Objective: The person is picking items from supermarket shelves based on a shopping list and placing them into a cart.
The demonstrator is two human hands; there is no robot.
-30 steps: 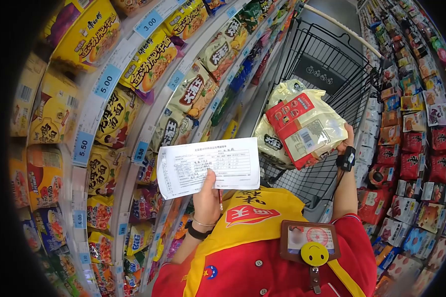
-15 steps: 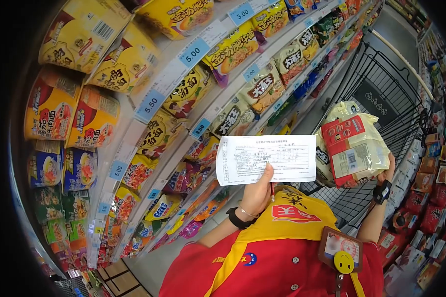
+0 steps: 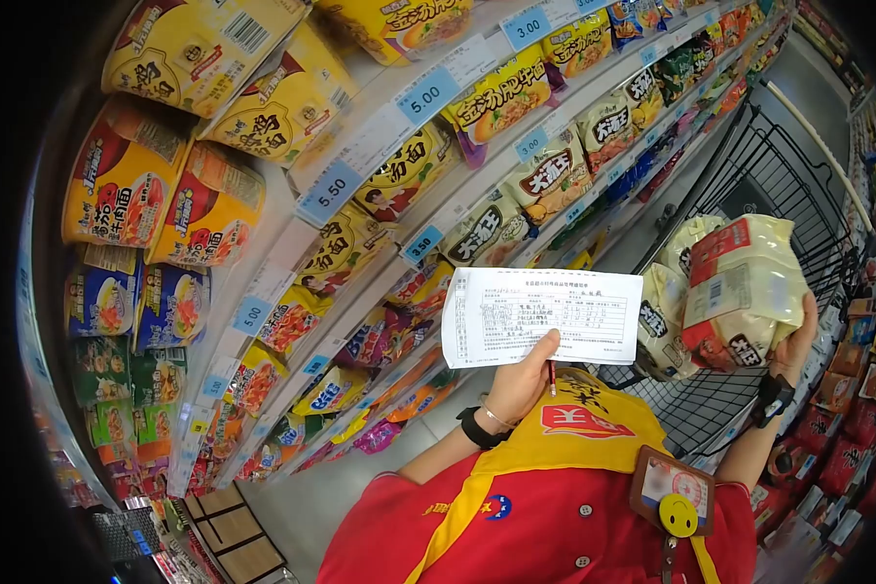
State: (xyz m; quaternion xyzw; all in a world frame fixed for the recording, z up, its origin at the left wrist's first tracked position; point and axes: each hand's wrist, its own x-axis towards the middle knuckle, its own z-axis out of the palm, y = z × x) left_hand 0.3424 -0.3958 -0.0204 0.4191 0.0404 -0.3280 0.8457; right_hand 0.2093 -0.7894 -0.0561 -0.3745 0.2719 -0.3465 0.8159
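Observation:
My left hand (image 3: 524,382) grips a printed form (image 3: 545,310) with handwriting, its thumb on the sheet's lower edge; a thin red pen (image 3: 552,378) shows beside the thumb. On the right, my right hand (image 3: 796,341) is wrapped round the edge of a red and cream noodle packet (image 3: 745,292), its fingers partly hidden behind it. Another cream packet (image 3: 660,326) lies against its left side, above the black wire cart (image 3: 769,161).
Shelves of bagged and cup noodles (image 3: 204,219) with blue price tags (image 3: 428,92) slope along the left. More packaged goods (image 3: 861,389) line the right side. The cart's pale handle (image 3: 818,146) is at upper right.
The noodle packet in my right hand has tilted and moved right, with its front logo now showing. The form has shifted slightly right, and the shelves appear further right in view.

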